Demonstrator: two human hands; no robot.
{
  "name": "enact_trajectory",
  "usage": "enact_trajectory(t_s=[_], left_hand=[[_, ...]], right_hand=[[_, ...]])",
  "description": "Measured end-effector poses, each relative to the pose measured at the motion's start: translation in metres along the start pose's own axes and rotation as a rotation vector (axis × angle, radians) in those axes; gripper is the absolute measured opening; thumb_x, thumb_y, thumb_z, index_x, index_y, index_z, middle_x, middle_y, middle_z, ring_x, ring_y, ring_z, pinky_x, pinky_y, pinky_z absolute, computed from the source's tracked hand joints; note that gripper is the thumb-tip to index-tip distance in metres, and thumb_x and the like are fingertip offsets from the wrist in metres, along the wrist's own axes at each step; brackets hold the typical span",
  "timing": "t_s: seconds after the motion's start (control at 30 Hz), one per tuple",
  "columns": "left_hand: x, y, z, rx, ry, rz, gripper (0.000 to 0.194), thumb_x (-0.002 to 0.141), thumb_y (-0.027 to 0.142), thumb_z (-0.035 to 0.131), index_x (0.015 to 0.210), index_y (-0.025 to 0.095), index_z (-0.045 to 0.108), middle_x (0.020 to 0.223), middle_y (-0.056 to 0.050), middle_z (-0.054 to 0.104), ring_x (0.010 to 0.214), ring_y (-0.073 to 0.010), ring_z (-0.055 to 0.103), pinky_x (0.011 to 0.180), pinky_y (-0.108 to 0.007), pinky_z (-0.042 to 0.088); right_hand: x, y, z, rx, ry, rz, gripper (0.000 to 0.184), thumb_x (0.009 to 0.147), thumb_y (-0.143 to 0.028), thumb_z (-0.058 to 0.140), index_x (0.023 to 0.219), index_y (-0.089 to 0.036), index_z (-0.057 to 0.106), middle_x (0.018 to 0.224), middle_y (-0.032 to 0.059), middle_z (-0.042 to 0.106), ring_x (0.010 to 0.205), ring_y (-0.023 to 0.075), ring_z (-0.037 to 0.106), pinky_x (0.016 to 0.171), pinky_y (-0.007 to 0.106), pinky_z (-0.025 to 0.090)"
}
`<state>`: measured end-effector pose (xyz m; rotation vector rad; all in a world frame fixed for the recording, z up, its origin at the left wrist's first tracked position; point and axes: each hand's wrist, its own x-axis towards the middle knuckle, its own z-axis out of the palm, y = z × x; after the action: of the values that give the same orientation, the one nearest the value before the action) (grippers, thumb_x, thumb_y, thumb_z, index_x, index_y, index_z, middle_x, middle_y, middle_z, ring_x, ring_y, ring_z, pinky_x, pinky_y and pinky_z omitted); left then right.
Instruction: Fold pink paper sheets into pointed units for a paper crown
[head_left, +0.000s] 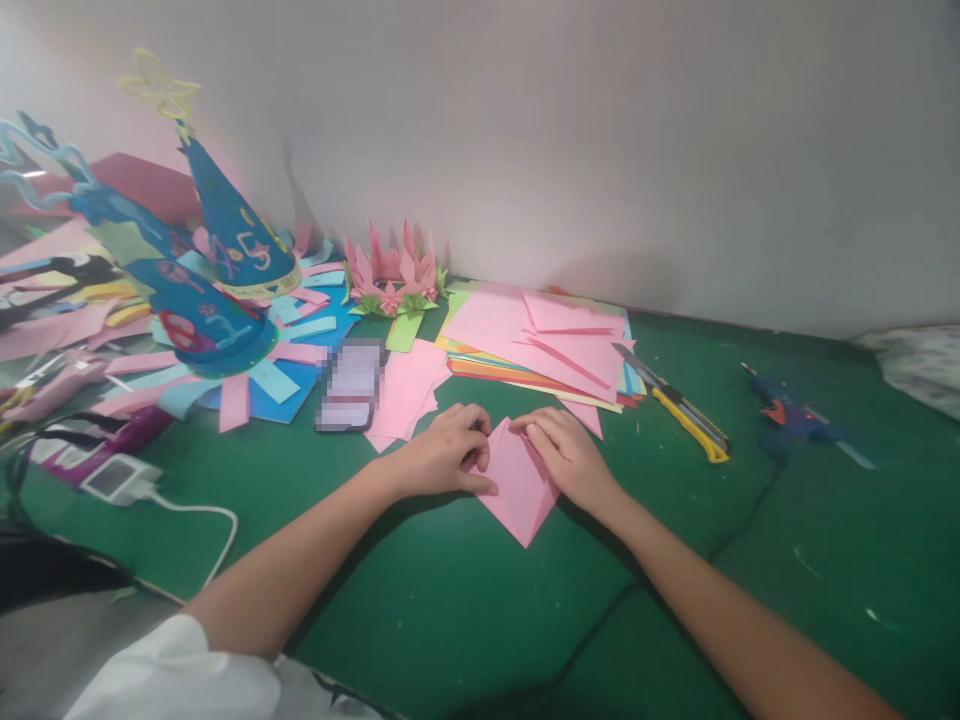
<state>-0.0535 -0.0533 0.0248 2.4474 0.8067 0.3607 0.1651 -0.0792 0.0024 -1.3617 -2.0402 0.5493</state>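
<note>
A pink sheet of origami paper (519,492), folded into a diamond-like shape, lies on the green table with one point towards me. My left hand (448,455) is at its left edge, fingers curled and thumb resting on the paper. At the upper right edge, my right hand (574,462) is closed, with its fingertips pressed on the paper near the top corner. The undersides of both hands are hidden. Just behind them lies a stack of coloured paper (495,325), pink on top.
A yellow utility knife (686,415) and a blue glue gun (799,412) with a cable lie right. Left are a phone (349,385), a pink paper crown (394,275), blue cone hats (240,235) and a white charger (120,480). A wall (675,150) stands behind.
</note>
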Motion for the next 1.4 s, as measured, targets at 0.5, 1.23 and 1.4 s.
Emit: enact_trajectory(t_s=[0.5, 1.23, 1.4], left_hand=[[-0.001, -0.004, 0.004, 0.069, 0.075, 0.003, 0.036, 0.068, 0.046, 0.074, 0.083, 0.018, 0.058, 0.117, -0.01, 0.048, 0.106, -0.0246, 0.044, 0.093, -0.04, 0.036], [0.0, 0.002, 0.0, -0.324, -0.059, 0.169, 0.028, 0.076, 0.018, 0.068, 0.102, 0.022, 0.061, 0.139, -0.009, 0.026, 0.121, -0.0235, 0.044, 0.102, -0.036, 0.039], [-0.001, -0.001, -0.002, -0.278, -0.026, 0.12, 0.024, 0.077, 0.018, 0.066, 0.1, 0.022, 0.061, 0.113, -0.007, 0.048, 0.108, -0.0192, 0.051, 0.092, -0.03, 0.043]], right_hand=[[-0.002, -0.001, 0.003, -0.135, -0.032, -0.028, 0.021, 0.084, -0.023, 0.051, 0.103, -0.021, 0.06, 0.096, 0.0075, 0.059, 0.092, 0.0238, 0.052, 0.081, 0.039, 0.042], [0.003, -0.003, -0.009, -0.002, -0.095, 0.07, 0.013, 0.073, -0.018, 0.059, 0.084, -0.022, 0.063, 0.084, 0.0027, 0.06, 0.08, 0.0186, 0.054, 0.069, 0.031, 0.043], [-0.002, -0.002, -0.008, 0.219, -0.051, 0.144, 0.007, 0.079, -0.027, 0.055, 0.082, -0.021, 0.057, 0.078, 0.0007, 0.061, 0.069, 0.0154, 0.054, 0.061, 0.027, 0.043]])
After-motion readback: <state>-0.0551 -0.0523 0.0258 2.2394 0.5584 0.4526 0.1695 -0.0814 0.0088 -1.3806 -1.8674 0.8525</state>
